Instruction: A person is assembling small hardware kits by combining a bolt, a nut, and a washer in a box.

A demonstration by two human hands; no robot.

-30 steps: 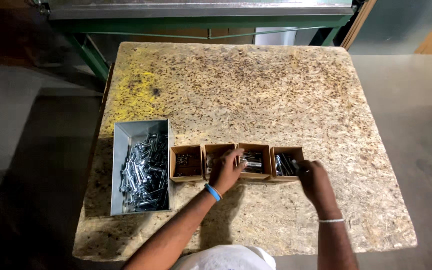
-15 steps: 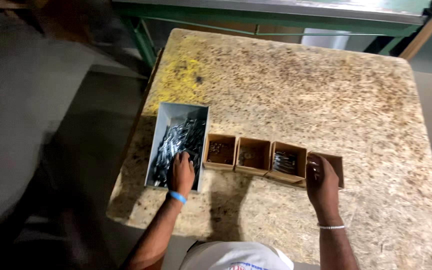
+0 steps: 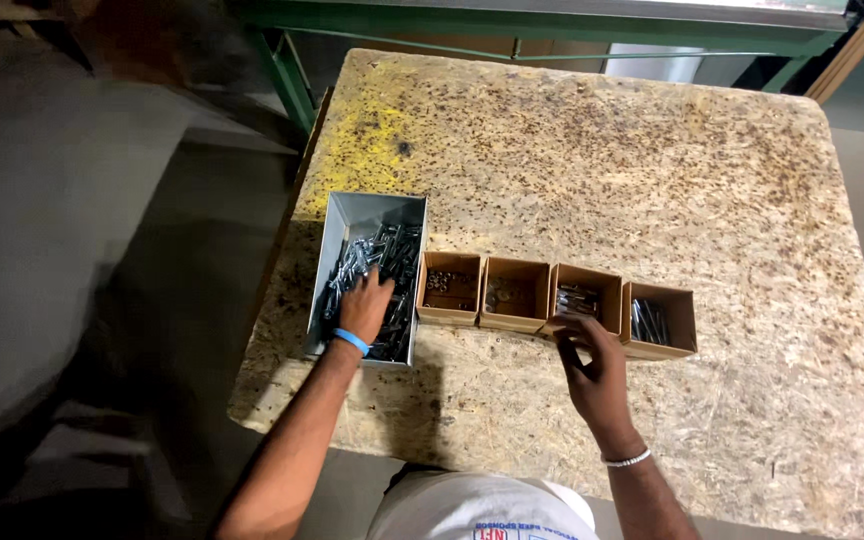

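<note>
Left hand (image 3: 364,305) down in the grey bin (image 3: 344,215) among loose screws (image 3: 382,260), grip hidden; right hand (image 3: 592,375) open-fingered at the third of four boxes (image 3: 585,296) on the tabletop (image 3: 592,150): pinch one screw cleanly, keep boxes steadied.

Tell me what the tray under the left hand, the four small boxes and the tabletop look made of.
Tray: likely sheet metal, dull grey with a sheen, thin folded walls. Four small boxes: probably cardboard, matte brown. Tabletop: looks like strand board, pressed wood flakes visible, unfinished, yellow stain at one corner.

four cardboard boxes (image 3: 450,287), one metal tray (image 3: 352,214)
</note>
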